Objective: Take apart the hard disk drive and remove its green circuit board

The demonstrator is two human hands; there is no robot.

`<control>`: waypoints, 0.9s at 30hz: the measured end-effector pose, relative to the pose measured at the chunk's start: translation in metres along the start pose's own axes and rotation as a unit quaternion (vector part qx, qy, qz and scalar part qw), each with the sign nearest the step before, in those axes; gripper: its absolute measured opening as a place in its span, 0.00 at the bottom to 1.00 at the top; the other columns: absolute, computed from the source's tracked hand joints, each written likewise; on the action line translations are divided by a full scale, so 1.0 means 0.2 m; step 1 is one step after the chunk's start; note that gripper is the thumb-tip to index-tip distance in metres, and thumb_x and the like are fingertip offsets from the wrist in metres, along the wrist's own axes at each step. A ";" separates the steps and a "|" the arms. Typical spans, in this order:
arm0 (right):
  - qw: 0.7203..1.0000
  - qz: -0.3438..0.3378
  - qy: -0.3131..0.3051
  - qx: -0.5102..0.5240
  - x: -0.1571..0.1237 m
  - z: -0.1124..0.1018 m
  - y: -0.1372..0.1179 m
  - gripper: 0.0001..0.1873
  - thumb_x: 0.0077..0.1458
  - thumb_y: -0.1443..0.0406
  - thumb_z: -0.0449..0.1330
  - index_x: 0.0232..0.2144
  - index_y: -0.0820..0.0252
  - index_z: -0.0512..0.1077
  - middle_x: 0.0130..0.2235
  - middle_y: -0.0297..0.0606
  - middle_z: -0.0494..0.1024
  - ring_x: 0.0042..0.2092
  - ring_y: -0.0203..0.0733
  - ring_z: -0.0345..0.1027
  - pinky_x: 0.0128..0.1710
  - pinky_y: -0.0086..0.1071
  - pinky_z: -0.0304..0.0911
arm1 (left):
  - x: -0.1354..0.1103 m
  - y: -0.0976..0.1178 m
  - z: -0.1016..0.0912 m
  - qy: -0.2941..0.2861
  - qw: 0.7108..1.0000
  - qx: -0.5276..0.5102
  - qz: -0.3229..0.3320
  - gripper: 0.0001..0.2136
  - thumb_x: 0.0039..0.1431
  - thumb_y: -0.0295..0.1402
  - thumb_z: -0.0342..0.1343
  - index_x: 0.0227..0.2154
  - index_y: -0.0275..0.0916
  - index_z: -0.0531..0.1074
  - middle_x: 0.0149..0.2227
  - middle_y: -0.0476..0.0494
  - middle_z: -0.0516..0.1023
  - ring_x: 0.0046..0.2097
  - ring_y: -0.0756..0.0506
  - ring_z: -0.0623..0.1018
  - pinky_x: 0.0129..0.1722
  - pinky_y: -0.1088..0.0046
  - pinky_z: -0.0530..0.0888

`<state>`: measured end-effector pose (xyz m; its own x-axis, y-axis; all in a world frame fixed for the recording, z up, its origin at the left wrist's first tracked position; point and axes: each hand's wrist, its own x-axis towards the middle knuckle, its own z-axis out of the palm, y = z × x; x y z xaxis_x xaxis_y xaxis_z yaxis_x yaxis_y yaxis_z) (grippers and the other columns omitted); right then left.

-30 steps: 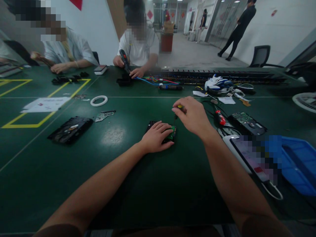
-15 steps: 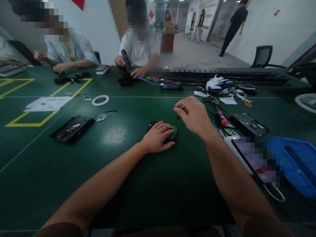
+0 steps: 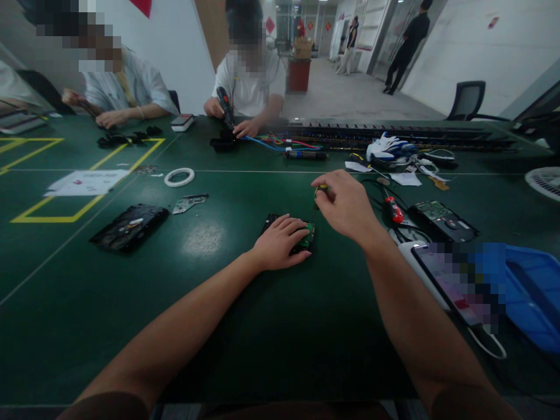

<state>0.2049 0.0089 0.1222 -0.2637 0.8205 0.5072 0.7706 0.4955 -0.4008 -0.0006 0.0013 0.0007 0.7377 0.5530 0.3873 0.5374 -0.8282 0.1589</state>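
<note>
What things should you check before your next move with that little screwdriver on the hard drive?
1. Hard drive held steady: ok. The left hand lies flat on the hard drive.
2. Tool in a firm grip: ok. The right hand pinches the yellow-capped screwdriver near its top.
3. Tip seated in a screw: cannot tell, too small to see.
4. Fingers away from the tip: not ok. The left fingertips lie close beside the shaft.
5. Loose things out of the way: ok. The red-handled screwdriver and the second hard drive lie apart on the right.
</note>
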 end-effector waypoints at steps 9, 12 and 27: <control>1.000 0.001 -0.006 -0.023 0.00 0.00 0.01 0.09 0.63 0.65 0.60 0.46 0.53 0.75 0.46 0.44 0.77 0.45 0.51 0.71 0.49 0.45 0.64 | 0.00 0.01 -0.01 -0.003 1.000 -0.005 -0.002 0.27 0.66 0.51 0.54 0.61 0.40 0.69 0.62 0.36 0.73 0.65 0.35 0.70 0.70 0.44 0.59; 0.999 0.014 0.000 -0.043 0.00 0.00 0.02 0.08 0.62 0.60 0.64 0.43 0.53 0.75 0.43 0.43 0.76 0.41 0.49 0.70 0.45 0.43 0.63 | 0.01 0.01 -0.01 -0.004 1.000 -0.008 -0.004 0.27 0.66 0.51 0.54 0.61 0.40 0.69 0.62 0.36 0.73 0.66 0.35 0.70 0.71 0.45 0.58; 0.999 -0.003 -0.039 0.015 0.01 0.00 0.01 0.11 0.66 0.59 0.56 0.39 0.55 0.78 0.40 0.41 0.82 0.42 0.48 0.74 0.43 0.41 0.63 | 0.01 0.02 -0.01 -0.003 1.000 -0.006 -0.002 0.27 0.66 0.51 0.53 0.61 0.39 0.69 0.62 0.36 0.73 0.66 0.36 0.70 0.71 0.46 0.58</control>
<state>0.2068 0.0113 0.1215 -0.3135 0.8362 0.4500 0.7508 0.5085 -0.4217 0.0024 -0.0005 0.0042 0.7389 0.5561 0.3805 0.5349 -0.8275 0.1707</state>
